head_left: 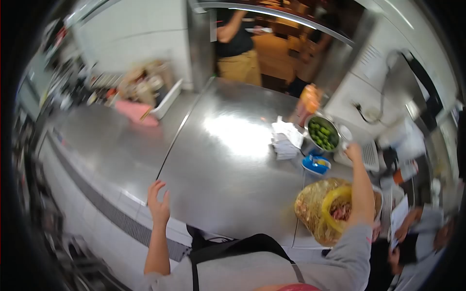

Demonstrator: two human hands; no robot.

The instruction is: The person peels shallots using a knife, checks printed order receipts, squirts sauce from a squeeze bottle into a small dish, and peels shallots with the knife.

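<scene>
My right hand (353, 152) is reached out to the right side of the steel table, its fingers closed beside a metal bowl (309, 127) of green pieces; what it grips, if anything, is too small to make out. Below my right forearm lies a clear plastic bag (310, 206) with a yellow rim around reddish contents. My left hand (159, 203) hovers near the table's front edge, fingers apart and empty. Left of the bowl are white papers (286, 140) and a blue tape dispenser (316, 165). An orange-red bottle (307, 104) stands behind the bowl.
The steel table (218, 179) stretches ahead. At the back left sit a white tray (167, 99), a pink cloth (137, 112) and blurred items. A person (238, 43) stands beyond the pass-through. Another person's hands (407, 223) hold papers at the lower right.
</scene>
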